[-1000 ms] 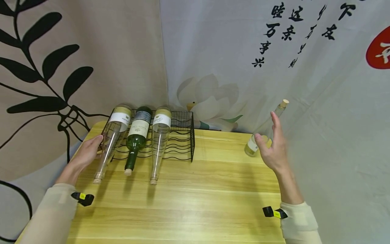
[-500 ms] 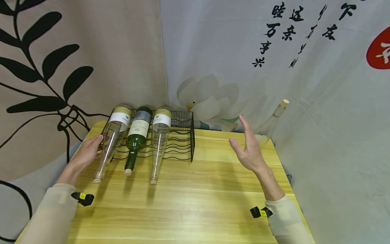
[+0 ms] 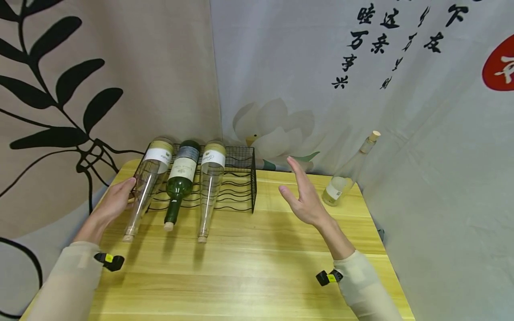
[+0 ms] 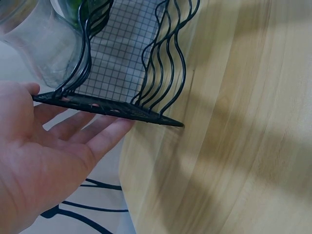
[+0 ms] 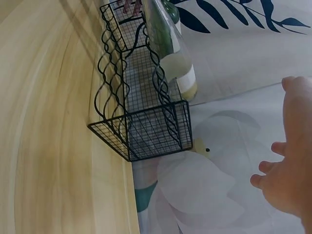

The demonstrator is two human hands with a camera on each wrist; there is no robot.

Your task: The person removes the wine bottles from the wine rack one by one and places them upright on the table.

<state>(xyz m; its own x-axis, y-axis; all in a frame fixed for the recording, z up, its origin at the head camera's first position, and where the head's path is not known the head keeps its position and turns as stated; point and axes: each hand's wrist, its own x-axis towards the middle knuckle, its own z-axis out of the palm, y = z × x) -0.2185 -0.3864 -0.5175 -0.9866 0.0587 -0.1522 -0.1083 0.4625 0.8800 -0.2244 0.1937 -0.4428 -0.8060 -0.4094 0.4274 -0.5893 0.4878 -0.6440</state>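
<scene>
A black wire wine rack [image 3: 241, 178] stands at the table's back left. Across it lie a clear corked bottle [image 3: 146, 191], a green wine bottle [image 3: 180, 183] and another clear bottle [image 3: 210, 187], corks toward me. At the rack's left end my left hand [image 3: 114, 198] holds the side panel, thumb at its edge and fingers along the outside [image 4: 100, 134]. My right hand [image 3: 307, 203] is in the air right of the rack, fingers extended, holding nothing. Beyond it a third clear corked bottle [image 3: 337, 189] stands upright at the back right.
The wood-grain table [image 3: 257, 267] ends at a printed curtain [image 3: 281, 67] behind and a pale curtain on the right. The rack's right part, past the last bottle, shows bare wavy wires. Bottle necks jut over the rack's front.
My right hand has moved left, away from the standing clear bottle, toward the rack. My left hand, the rack and the bottles have stayed in place.
</scene>
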